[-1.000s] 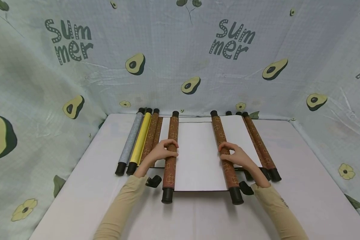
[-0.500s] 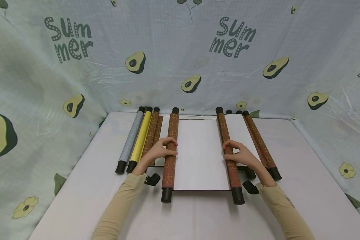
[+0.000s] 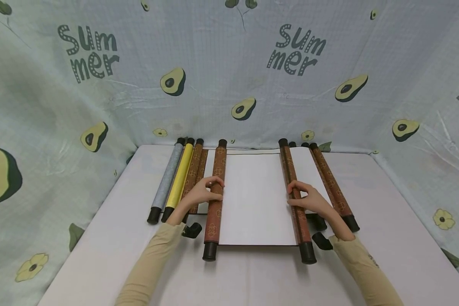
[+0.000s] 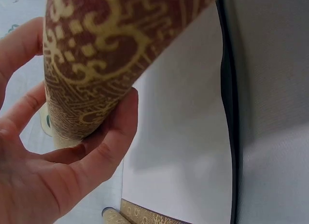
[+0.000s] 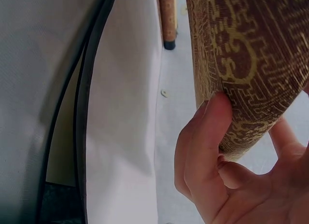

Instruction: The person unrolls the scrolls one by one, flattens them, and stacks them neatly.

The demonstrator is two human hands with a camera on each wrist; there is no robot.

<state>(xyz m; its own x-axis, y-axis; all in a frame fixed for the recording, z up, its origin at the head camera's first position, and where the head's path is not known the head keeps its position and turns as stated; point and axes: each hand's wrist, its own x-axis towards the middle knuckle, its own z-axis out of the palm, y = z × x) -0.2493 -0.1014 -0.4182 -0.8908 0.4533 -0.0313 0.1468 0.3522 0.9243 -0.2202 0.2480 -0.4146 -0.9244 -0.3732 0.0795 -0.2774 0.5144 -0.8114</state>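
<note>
A scroll with a white sheet (image 3: 257, 199) and reddish-brown patterned rolls capped in black lies partly unrolled between my hands. My left hand (image 3: 203, 192) grips its left roll (image 3: 213, 221), thumb and fingers curled round the sides. The right roll (image 3: 300, 225) is held the same way by my right hand (image 3: 310, 199). In the left wrist view, gold motifs show on the brown roll (image 4: 101, 45) above the curled fingers (image 4: 113, 147). The right wrist view shows the matching roll (image 5: 251, 64) and fingers (image 5: 200, 151) pressed against it.
Under the held scroll lies another white sheet (image 3: 307, 170), with brown rolls (image 3: 330, 182) at its right and brown rolls (image 3: 193, 172) at its left. Beside these lie a yellow scroll (image 3: 181, 174) and a grey scroll (image 3: 167, 178). A printed cloth (image 3: 214, 76) stands behind the white table (image 3: 229, 284).
My right hand has moved right with its roll, and my left hand has shifted slightly left. The rolls stand farther apart, and more of the white sheet shows between them.
</note>
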